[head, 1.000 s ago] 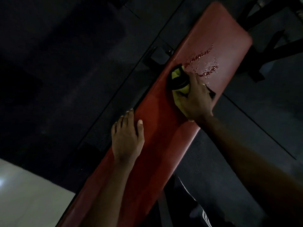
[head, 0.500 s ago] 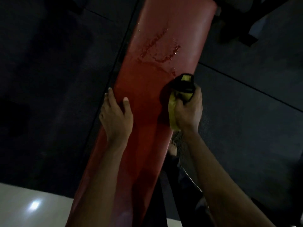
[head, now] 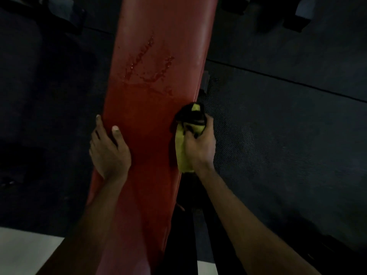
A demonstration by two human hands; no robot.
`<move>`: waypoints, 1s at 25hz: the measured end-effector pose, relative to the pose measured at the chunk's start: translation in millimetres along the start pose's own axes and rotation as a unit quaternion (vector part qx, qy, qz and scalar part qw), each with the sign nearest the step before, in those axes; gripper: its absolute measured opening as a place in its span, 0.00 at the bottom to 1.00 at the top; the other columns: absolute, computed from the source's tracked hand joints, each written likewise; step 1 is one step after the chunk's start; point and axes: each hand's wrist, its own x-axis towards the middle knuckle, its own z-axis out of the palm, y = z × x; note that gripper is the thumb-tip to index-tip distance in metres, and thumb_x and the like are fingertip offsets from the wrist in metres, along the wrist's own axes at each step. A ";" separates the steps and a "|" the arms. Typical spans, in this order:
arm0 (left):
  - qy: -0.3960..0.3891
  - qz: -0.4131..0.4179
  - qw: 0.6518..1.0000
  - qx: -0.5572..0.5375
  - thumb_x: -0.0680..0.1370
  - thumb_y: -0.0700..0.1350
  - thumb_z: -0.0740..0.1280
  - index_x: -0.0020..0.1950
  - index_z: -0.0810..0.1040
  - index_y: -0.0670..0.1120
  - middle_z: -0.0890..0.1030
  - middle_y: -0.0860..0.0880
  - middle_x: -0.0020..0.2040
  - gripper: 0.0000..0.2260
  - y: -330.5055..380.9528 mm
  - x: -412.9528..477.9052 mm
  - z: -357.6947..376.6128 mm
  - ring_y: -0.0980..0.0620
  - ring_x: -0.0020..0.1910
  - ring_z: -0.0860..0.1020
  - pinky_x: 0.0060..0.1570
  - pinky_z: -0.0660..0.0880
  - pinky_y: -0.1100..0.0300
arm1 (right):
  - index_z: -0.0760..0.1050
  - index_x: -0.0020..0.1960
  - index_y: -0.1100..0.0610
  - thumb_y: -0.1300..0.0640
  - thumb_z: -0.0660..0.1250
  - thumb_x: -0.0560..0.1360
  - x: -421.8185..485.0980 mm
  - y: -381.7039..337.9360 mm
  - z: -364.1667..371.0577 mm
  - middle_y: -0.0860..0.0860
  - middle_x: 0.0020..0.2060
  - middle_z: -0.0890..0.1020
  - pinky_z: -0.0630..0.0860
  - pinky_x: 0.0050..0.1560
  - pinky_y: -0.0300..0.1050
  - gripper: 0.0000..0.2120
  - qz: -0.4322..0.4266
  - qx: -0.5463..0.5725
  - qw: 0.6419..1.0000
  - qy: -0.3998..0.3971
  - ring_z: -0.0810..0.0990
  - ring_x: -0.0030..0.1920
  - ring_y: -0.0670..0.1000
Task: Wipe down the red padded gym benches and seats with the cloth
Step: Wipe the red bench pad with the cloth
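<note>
While the dark rubber floor (head: pixel 288 135) fills the frame's edges, the long red padded bench (head: pixel 156 46) runs straight up the middle, glossy vinyl that looks slick where it's wet. Droplets (head: pixel 148 66) sit ahead of both sets of fingertips, unwiped. Left hand (head: pixel 109 149) rests on the bench's left edge, thumb on top, fingers draped over the side, bracing. Right hand (head: pixel 200 147) is fisted around the yellow-and-black cloth (head: pixel 185 143), fingers curled tight, cloth bunched against the bench's right edge. That cloth looks soft and light, likely damp; a loose bunch held from above suits it, spread flatter under the palm for the wet patch.
</note>
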 end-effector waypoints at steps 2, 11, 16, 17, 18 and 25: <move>-0.002 -0.001 1.000 0.006 0.85 0.57 0.50 0.80 0.59 0.48 0.70 0.42 0.73 0.25 -0.2 1.0 -0.5 0.42 0.70 0.70 0.69 0.64 0.45 | 0.67 0.69 0.49 0.57 0.68 0.76 36.5 -19.2 5.7 0.41 0.50 0.79 0.80 0.52 0.51 0.23 0.014 0.013 0.999 0.034 0.79 0.45 0.39; 0.017 -0.011 0.999 0.030 0.85 0.54 0.52 0.79 0.61 0.45 0.73 0.37 0.69 0.25 7.6 1.1 0.8 0.36 0.64 0.73 0.64 0.68 0.41 | 0.60 0.78 0.54 0.55 0.71 0.72 69.6 -32.4 -21.2 0.51 0.78 0.63 0.63 0.75 0.58 0.37 -0.265 -0.313 0.896 -0.170 0.57 0.79 0.54; -0.001 -0.012 0.999 0.049 0.84 0.56 0.49 0.80 0.58 0.46 0.71 0.38 0.72 0.27 -0.8 6.1 0.3 0.38 0.68 0.71 0.66 0.67 0.39 | 0.65 0.74 0.61 0.55 0.71 0.73 107.5 -84.2 33.3 0.58 0.70 0.72 0.69 0.69 0.61 0.33 -0.282 -0.350 0.891 -0.057 0.69 0.72 0.61; -0.008 -0.015 0.999 0.049 0.84 0.57 0.48 0.80 0.57 0.46 0.69 0.39 0.74 0.27 -1.7 6.9 0.1 0.39 0.70 0.70 0.68 0.66 0.39 | 0.66 0.74 0.61 0.56 0.71 0.73 99.2 -89.4 45.0 0.59 0.70 0.72 0.69 0.68 0.61 0.32 -0.331 -0.392 0.853 -0.096 0.69 0.72 0.61; -0.016 -0.012 0.999 0.048 0.84 0.56 0.48 0.81 0.56 0.46 0.66 0.40 0.76 0.27 -2.2 6.5 0.2 0.40 0.72 0.68 0.70 0.64 0.40 | 0.66 0.74 0.60 0.56 0.70 0.73 91.6 -91.7 51.3 0.59 0.71 0.71 0.68 0.69 0.61 0.32 -0.379 -0.425 0.807 -0.154 0.68 0.73 0.61; -0.073 0.044 0.996 0.025 0.82 0.60 0.50 0.82 0.51 0.46 0.59 0.43 0.80 0.32 -6.5 4.9 -6.0 0.43 0.77 0.62 0.73 0.61 0.44 | 0.65 0.74 0.56 0.44 0.65 0.73 136.1 -121.7 59.6 0.55 0.69 0.74 0.66 0.71 0.61 0.32 -0.323 -0.399 0.856 -0.061 0.73 0.69 0.59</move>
